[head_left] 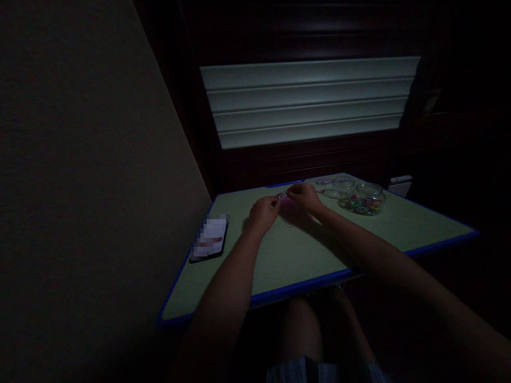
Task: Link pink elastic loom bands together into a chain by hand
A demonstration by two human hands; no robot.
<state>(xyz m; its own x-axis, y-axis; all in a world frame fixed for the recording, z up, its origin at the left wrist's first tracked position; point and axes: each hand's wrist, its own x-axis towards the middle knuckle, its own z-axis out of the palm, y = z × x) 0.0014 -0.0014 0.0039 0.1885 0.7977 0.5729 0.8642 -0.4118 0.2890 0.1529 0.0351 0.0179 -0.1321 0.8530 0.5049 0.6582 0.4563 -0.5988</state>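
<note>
A matt beige wall flanks the pale-green, blue-edged table. On it: a black-framed rectangular phone; left hand and right hand, fingertips pinching a small multicoloured item toward the far edge; a white slatted panel behind; a transparent round jar.

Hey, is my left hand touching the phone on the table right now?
Apart: the head view shows a strip of green tabletop between the left hand and the phone.

Grn tbl w/ phone, clr jar.
</note>
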